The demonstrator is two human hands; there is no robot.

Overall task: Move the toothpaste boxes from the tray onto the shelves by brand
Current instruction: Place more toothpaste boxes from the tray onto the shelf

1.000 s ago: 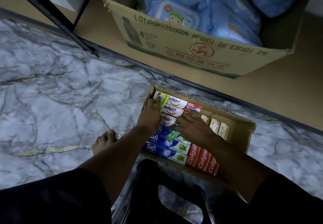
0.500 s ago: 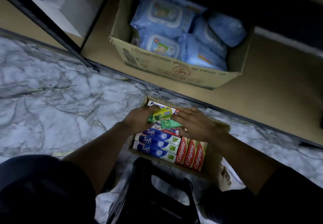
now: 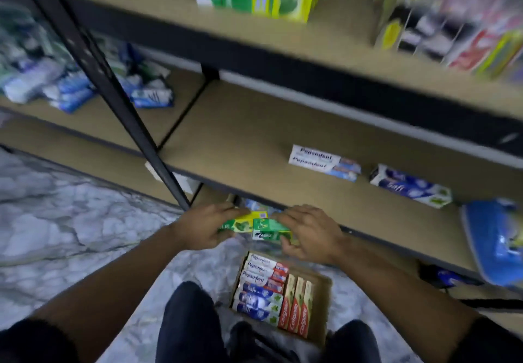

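I see dim, flat indoor light with a bluish cast. Motion blur smears the upper shelves (image 3: 283, 60), worst at the upper right. The tray (image 3: 322, 306) at lower centre reads sharpest. Straight lines bow near the edges.

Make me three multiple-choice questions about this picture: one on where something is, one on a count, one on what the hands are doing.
1. Where do the Pepsodent boxes outside the tray lie?
A. floor
B. shelf
C. lap

2. How many Colgate boxes are in the tray?
A. one
B. three
C. six

3. What are the left hand and right hand doing?
A. resting empty
B. holding green boxes
C. lifting the tray

B, they sit beside the Safi boxes on the shelf. B, three red boxes lie side by side. B, each hand grips a green box.
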